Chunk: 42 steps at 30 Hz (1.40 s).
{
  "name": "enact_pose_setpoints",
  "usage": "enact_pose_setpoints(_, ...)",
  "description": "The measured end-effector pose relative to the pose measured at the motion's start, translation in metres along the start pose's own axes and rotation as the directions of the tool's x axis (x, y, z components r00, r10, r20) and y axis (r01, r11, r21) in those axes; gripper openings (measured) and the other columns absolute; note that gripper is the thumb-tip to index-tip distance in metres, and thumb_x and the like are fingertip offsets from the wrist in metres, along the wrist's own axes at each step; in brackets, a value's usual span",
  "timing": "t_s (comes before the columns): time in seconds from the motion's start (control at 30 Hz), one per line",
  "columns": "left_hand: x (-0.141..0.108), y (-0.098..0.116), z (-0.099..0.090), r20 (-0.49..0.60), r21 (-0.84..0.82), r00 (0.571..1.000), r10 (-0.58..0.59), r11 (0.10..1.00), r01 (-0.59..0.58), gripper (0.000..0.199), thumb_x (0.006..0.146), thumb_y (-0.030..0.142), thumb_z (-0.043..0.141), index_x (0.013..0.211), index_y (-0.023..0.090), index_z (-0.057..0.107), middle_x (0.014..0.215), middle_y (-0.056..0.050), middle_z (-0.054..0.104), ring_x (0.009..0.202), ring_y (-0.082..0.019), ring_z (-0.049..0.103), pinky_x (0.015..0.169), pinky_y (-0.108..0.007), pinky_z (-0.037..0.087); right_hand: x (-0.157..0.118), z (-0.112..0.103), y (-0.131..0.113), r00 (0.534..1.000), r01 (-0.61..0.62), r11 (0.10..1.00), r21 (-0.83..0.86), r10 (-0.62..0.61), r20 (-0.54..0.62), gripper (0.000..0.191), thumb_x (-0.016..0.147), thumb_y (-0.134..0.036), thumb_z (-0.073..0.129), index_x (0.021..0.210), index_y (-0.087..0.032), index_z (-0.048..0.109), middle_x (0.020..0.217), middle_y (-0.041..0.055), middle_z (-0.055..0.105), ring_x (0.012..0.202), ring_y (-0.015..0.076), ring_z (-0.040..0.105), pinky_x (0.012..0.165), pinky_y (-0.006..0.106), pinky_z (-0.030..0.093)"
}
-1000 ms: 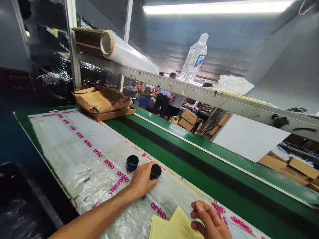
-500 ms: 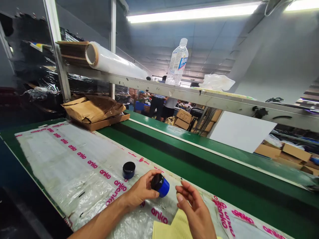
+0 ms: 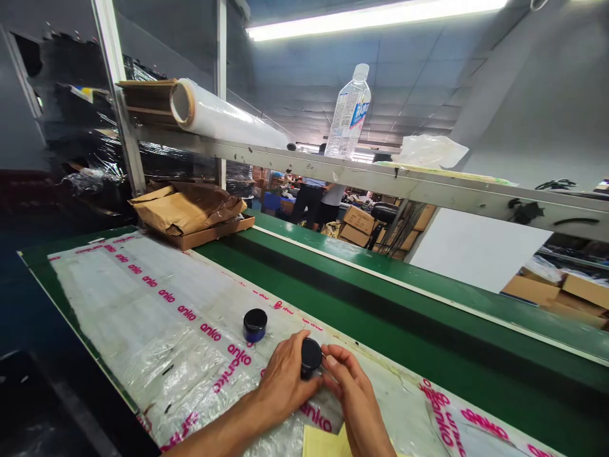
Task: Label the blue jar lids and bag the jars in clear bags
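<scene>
Holding one small jar (image 3: 311, 357) between them, the left hand (image 3: 285, 384) and right hand (image 3: 349, 387) pinch its black lid. A second jar (image 3: 255, 325) waits just left of it, untouched, lid on.

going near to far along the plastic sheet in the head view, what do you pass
yellow paper sheets → black-lidded jar held by left hand and right hand → second small blue jar with black lid → crumpled brown paper on cardboard tray

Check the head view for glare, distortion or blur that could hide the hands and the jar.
Head view: ceiling tube light is blown out; wide-angle lens bends the shelf rail; plastic sheet shows mild sheen; left hand, right hand and the jar are sharp; the left edge is very dark.
</scene>
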<state>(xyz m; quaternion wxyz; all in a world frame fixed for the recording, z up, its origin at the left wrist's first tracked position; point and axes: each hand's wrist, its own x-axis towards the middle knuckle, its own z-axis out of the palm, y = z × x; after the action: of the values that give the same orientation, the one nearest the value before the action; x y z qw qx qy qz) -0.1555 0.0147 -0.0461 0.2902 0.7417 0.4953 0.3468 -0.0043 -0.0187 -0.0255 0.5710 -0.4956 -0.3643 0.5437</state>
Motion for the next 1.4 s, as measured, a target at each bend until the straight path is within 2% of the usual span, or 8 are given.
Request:
enact_pose_setpoints(0.07,-0.002,-0.009,-0.005,0.101,-0.056,0.992,0.081,0.996,-0.076,0.082,0.075,0.013,0.061,0.15,0.018,0.029,0.152,-0.015,0.044,0.142,-0.03,0.04,0.118,-0.05,0.032,0.002,-0.001,-0.003,0.999,-0.033,0.999,0.035,0.033,0.001,0.046,0.073,-0.057,0.08,0.102,-0.023,0.07,0.118,0.0048,0.071,0.114,0.0272,0.062,0.092,0.034,0.049)
enact_pose_setpoints(0.13,-0.003,-0.015,-0.01,0.153,-0.111,0.985,0.078,0.992,-0.061,0.082,0.076,0.013,0.06,0.152,0.019,0.031,0.155,-0.014,0.042,0.144,-0.029,0.038,0.12,-0.049,0.03,0.001,-0.003,-0.007,0.999,-0.054,0.996,0.074,0.054,0.009,0.045,0.072,-0.058,0.08,0.098,-0.023,0.072,0.114,0.0048,0.073,0.115,0.0273,0.062,0.09,0.033,0.049)
enact_pose_setpoints(0.23,-0.001,-0.011,-0.012,0.092,-0.13,0.995,0.046,0.991,-0.033,0.071,0.072,0.015,0.068,0.14,0.021,0.048,0.144,-0.01,0.054,0.134,-0.029,0.049,0.117,-0.046,0.036,-0.002,-0.002,-0.009,0.999,-0.044,0.991,0.126,0.044,0.006,0.045,0.071,-0.058,0.08,0.097,-0.021,0.075,0.114,0.0062,0.074,0.122,0.0298,0.058,0.091,0.035,0.052)
enact_pose_setpoints(0.3,0.001,-0.005,-0.011,0.034,-0.143,0.995,0.092,0.986,-0.086,0.064,0.069,0.012,0.07,0.13,0.022,0.055,0.135,-0.007,0.059,0.125,-0.027,0.055,0.111,-0.042,0.042,-0.005,-0.002,-0.007,1.0,-0.031,0.986,0.163,0.031,0.002,0.048,0.071,-0.057,0.081,0.1,-0.02,0.077,0.117,0.0073,0.073,0.127,0.0318,0.055,0.095,0.039,0.053)
enact_pose_setpoints(0.4,0.003,0.002,-0.008,-0.027,-0.161,0.988,0.15,0.975,-0.153,0.055,0.069,0.008,0.068,0.121,0.023,0.058,0.126,-0.005,0.061,0.117,-0.023,0.059,0.104,-0.036,0.047,-0.008,-0.001,-0.001,0.998,-0.054,0.981,0.185,0.058,-0.015,0.05,0.071,-0.056,0.082,0.104,-0.019,0.078,0.121,0.0081,0.072,0.13,0.0336,0.053,0.1,0.044,0.052)
enact_pose_setpoints(0.57,0.003,0.001,-0.005,-0.034,-0.153,0.99,0.135,0.978,-0.139,0.051,0.067,0.007,0.068,0.115,0.023,0.058,0.119,-0.004,0.06,0.109,-0.023,0.061,0.095,-0.035,0.05,-0.008,-0.003,0.006,0.996,-0.064,0.99,0.126,0.071,-0.05,0.06,0.066,-0.061,0.084,0.109,-0.019,0.077,0.117,0.0081,0.074,0.118,0.0331,0.063,0.097,0.042,0.053)
enact_pose_setpoints(0.8,0.001,0.001,-0.006,0.012,-0.118,0.997,0.079,0.99,-0.078,0.089,0.067,0.006,0.067,0.147,0.027,0.035,0.124,-0.004,0.058,0.115,-0.025,0.057,0.101,-0.04,0.048,-0.006,-0.001,0.011,0.999,-0.051,0.994,0.093,0.052,-0.012,0.06,0.069,-0.062,0.083,0.111,-0.02,0.076,0.119,0.0078,0.074,0.112,0.034,0.067,0.095,0.042,0.054)
enact_pose_setpoints(1.4,0.0,-0.009,-0.002,-0.001,-0.099,0.983,0.184,0.978,-0.183,0.089,0.069,0.001,0.062,0.147,0.032,0.035,0.126,-0.002,0.056,0.118,-0.021,0.055,0.101,-0.037,0.048,-0.003,-0.008,0.016,0.998,0.004,0.999,-0.04,-0.001,0.067,0.054,0.083,-0.063,0.07,0.116,-0.021,0.073,0.125,0.0076,0.07,0.117,0.0328,0.062,0.098,0.04,0.052)
